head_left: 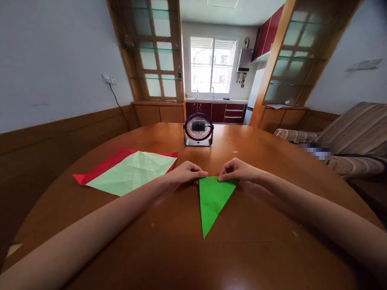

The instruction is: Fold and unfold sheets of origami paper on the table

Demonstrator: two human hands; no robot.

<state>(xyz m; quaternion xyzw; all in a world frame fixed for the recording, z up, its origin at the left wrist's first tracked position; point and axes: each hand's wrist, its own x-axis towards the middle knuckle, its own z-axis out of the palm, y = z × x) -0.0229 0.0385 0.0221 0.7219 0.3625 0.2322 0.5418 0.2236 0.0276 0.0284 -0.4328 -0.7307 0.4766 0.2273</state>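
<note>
Pinching top edge of green paper triangle (213, 197) at table (256, 241) middle: my left hand (184, 174) on left corner, right hand (236, 170) on right corner. Long axis points toward near edge, at me.

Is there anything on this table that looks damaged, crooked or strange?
Nothing stands out. Both hands, left hand and right hand, pinch the far edge of a folded green paper triangle lying flat. The pale green sheet is creased and sits skewed on the red sheet. The small fan stands upright.

wooden table (272, 169), bright window (212, 64), striped sofa (356, 137)
</note>
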